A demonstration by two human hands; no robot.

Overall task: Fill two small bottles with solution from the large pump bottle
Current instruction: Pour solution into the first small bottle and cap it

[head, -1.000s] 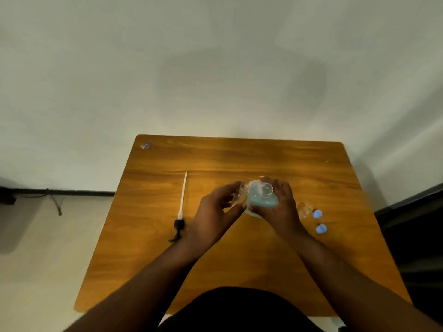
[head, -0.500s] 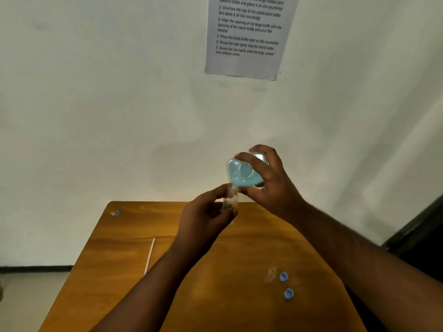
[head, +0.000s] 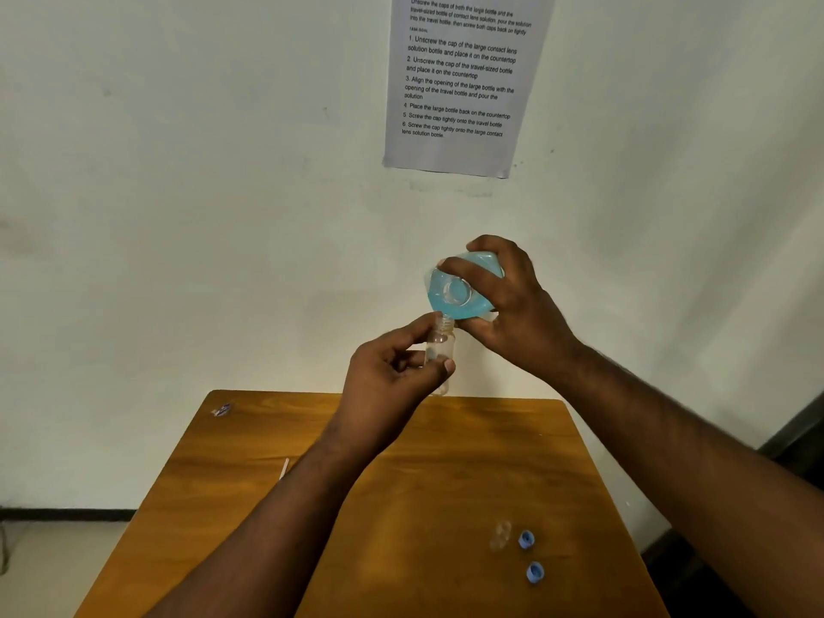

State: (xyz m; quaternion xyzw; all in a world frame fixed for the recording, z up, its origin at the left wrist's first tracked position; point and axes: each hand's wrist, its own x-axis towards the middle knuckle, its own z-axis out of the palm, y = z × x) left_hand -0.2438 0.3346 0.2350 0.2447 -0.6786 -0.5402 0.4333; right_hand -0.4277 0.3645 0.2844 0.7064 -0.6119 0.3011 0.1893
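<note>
My right hand (head: 512,305) grips the large clear bottle (head: 455,292) of blue solution, tipped toward me so its open mouth rests at the neck of a small clear bottle (head: 440,345). My left hand (head: 392,376) pinches that small bottle upright between thumb and fingers, above the far edge of the wooden table (head: 401,506). The small bottle looks nearly empty. A second small clear bottle (head: 500,535) stands uncapped on the table at the right, beside two blue caps (head: 527,539) (head: 535,572).
The white dip tube of the pump (head: 284,468) lies on the table at the left, mostly hidden by my left forearm. A small wrapper scrap (head: 221,410) sits at the far left corner. An instruction sheet (head: 463,78) hangs on the wall.
Both hands lifted the two bottles off the table to chest height. The large bottle tilted further, its mouth now at the small bottle's neck. The view rose toward the wall.
</note>
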